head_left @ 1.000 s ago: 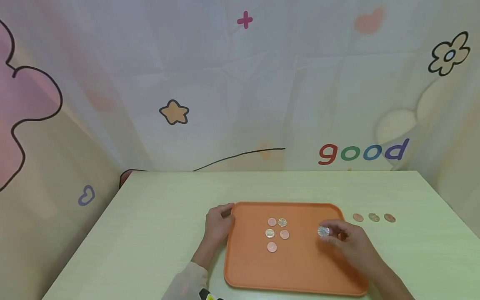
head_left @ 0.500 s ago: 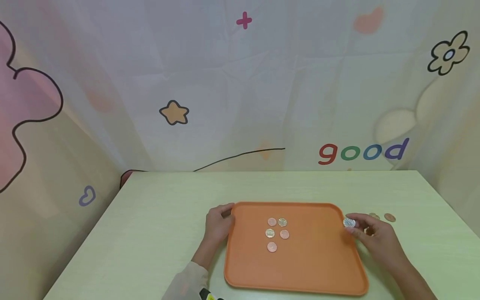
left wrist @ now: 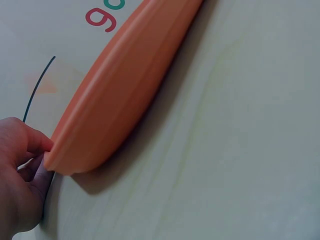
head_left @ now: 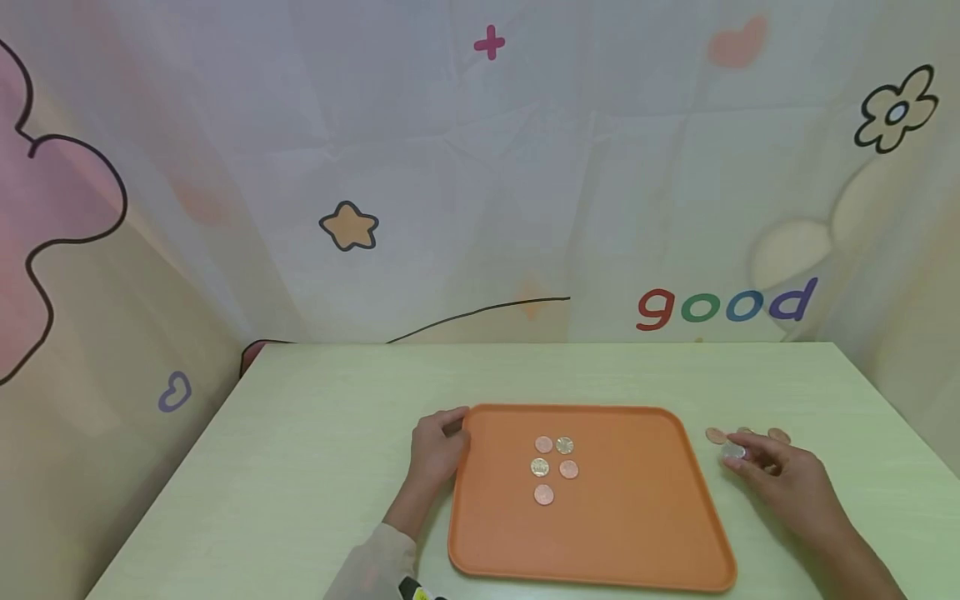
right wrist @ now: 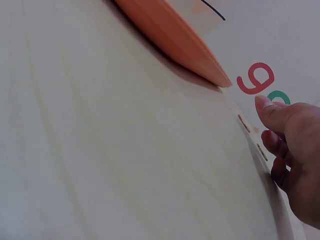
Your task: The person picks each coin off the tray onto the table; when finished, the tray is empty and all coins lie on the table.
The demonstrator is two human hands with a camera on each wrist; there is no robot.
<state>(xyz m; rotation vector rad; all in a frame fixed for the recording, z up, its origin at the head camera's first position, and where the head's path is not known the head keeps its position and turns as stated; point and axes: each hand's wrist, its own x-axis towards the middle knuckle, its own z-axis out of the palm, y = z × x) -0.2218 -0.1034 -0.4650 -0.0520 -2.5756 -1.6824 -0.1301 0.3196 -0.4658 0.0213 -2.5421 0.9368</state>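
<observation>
**Silver coin now outside the orange tray**

The right hand pinches that coin, carried rightward across the rim to just beside three loose coins on the worktop; so five coins lie inside. The left hand still grips the tray's far-left corner. Backdrop lettering reads "good".

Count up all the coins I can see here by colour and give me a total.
Copper-coloured coins: 5
Gold-coloured coins: 3, one partly hidden by the right hand
Silver-coloured coin: 1, pinched in that hand
Total in view: 9
</observation>
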